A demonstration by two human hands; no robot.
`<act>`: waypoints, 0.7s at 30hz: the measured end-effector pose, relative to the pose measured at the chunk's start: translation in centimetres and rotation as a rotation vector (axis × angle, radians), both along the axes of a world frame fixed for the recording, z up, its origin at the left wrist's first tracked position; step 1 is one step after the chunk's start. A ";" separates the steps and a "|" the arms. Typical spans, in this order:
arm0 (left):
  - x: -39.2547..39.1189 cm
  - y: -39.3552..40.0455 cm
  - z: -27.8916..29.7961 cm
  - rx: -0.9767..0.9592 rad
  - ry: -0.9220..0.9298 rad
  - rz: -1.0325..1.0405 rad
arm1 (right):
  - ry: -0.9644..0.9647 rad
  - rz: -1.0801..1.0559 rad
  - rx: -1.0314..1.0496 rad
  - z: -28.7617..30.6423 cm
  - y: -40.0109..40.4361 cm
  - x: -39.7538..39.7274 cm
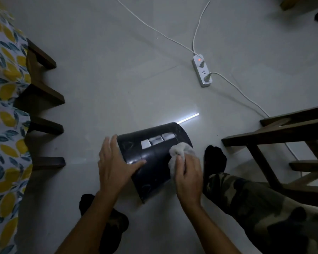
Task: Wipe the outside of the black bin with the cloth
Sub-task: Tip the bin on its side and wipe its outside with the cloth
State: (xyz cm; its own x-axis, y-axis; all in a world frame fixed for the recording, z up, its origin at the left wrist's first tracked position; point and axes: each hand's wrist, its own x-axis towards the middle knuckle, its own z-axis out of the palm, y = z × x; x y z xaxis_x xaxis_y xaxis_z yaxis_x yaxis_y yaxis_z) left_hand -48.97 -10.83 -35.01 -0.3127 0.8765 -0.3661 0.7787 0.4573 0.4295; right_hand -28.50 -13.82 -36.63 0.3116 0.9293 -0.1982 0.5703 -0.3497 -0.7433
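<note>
The black bin (pixel 154 158) lies on its side on the pale floor, low in the middle of the view, with cut-out openings in its wall facing up. My left hand (pixel 114 165) rests flat on the bin's left end, thumb across its side, holding it steady. My right hand (pixel 187 176) presses a crumpled white cloth (pixel 178 153) against the bin's right part, near its rim.
A white power strip (pixel 202 71) with plugged cords lies on the floor beyond. Dark wooden legs (pixel 42 99) under a lemon-print cloth stand at the left, a wooden chair frame (pixel 283 136) at the right. My legs in camouflage trousers (pixel 264 208) and black socks flank the bin.
</note>
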 end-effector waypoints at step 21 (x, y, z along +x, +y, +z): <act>0.6 0.0 -4.0 -0.319 0.079 -0.378 | -0.500 0.400 -0.069 -6.6 1.2 0.6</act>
State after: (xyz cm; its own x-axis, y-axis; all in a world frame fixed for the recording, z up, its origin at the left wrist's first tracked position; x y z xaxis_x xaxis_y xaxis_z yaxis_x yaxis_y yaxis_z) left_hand -48.39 -10.88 -39.02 -0.0321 0.7824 -0.6220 0.9399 0.2353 0.2475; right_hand -27.92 -12.66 -43.25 0.0133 0.9832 -0.1819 0.9385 -0.0751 -0.3371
